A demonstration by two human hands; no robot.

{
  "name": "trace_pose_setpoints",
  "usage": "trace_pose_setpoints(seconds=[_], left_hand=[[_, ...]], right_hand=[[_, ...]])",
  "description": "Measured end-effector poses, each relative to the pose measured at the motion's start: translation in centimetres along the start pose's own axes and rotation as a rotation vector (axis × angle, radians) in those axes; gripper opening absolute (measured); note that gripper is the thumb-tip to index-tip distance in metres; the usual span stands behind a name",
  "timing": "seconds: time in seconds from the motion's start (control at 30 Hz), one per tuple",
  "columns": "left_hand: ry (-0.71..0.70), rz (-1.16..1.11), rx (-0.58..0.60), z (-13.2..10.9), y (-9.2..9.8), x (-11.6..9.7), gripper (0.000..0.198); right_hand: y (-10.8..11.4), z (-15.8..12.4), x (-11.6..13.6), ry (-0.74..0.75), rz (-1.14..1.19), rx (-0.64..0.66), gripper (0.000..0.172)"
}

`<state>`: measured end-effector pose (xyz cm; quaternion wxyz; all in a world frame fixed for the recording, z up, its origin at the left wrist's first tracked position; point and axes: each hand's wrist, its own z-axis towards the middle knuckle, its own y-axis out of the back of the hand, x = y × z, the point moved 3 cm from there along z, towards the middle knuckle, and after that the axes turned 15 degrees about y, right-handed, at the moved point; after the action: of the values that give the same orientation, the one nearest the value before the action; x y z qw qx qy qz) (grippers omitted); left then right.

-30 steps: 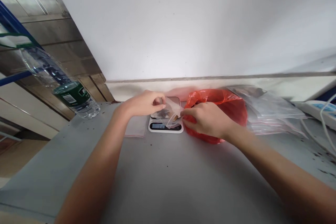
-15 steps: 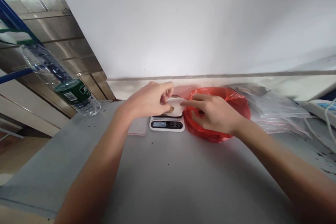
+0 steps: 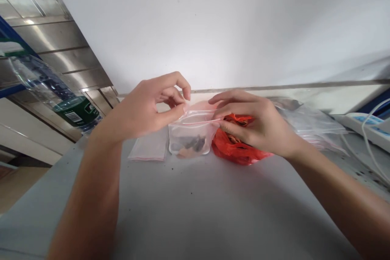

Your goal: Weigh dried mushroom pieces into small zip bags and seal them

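A clear zip bag (image 3: 191,136) with a pinkish strip along its top hangs upright between my hands, some dark and brownish dried pieces at its bottom. My left hand (image 3: 152,103) pinches the bag's upper left corner between thumb and finger. At the upper right corner, my right hand (image 3: 252,120) grips it the same way. Behind the bag, the small white scale is almost wholly covered. Beneath my right hand sits a red plastic bag (image 3: 240,152) with brownish dried pieces inside. Left of the held bag lies a flat stack of empty zip bags (image 3: 148,148).
At the left table edge stands a large water bottle (image 3: 73,107) with a green label. More clear bags (image 3: 317,124) lie on the right, beside a white device (image 3: 368,126) and its cable. A white wall (image 3: 213,28) rises behind the grey table (image 3: 195,211).
Both hands have lifted the zip bag off the scale and now hold its top edge at both corners. The scale's display has gone from sight behind the bag.
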<state>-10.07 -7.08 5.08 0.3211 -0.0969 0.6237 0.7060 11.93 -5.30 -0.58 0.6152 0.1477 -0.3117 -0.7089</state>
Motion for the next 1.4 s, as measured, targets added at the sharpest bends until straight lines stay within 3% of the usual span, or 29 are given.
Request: trace_pose_setpoints(seconds=[0.13, 0.23, 0.53, 0.73, 0.87, 1.13, 1.3, 1.4], left_hand=[[-0.026, -0.13, 0.091, 0.4, -0.5, 0.1, 0.022], [-0.006, -0.081, 0.133, 0.7, -1.0, 0.2, 0.022], [0.043, -0.082, 0.078, 1.0, -1.1, 0.1, 0.021], [0.106, -0.091, -0.033, 1.2, -0.8, 0.6, 0.025], [0.093, -0.138, 0.009, 1.4, -0.8, 1.0, 0.017], [0.072, -0.114, -0.073, 1.1, -0.8, 0.6, 0.015], [0.004, -0.039, -0.175, 0.7, -1.6, -1.0, 0.012], [-0.011, -0.038, -0.134, 0.6, -2.6, -1.9, 0.013]], right_hand=[[0.2, 0.2, 0.1, -0.235, 0.059, -0.069, 0.022], [0.6, 0.2, 0.0, -0.348, 0.099, -0.129, 0.027], [1.8, -0.2, -0.8, -0.408, 0.242, -0.256, 0.028], [2.1, -0.4, -0.8, -0.348, 0.197, -0.339, 0.02], [2.3, -0.5, -0.8, -0.355, 0.175, -0.305, 0.019], [2.4, -0.4, -0.6, -0.355, 0.231, -0.273, 0.02], [2.2, 0.0, -0.1, -0.355, 0.137, -0.129, 0.022], [1.8, 0.4, 0.5, -0.315, 0.009, -0.014, 0.02]])
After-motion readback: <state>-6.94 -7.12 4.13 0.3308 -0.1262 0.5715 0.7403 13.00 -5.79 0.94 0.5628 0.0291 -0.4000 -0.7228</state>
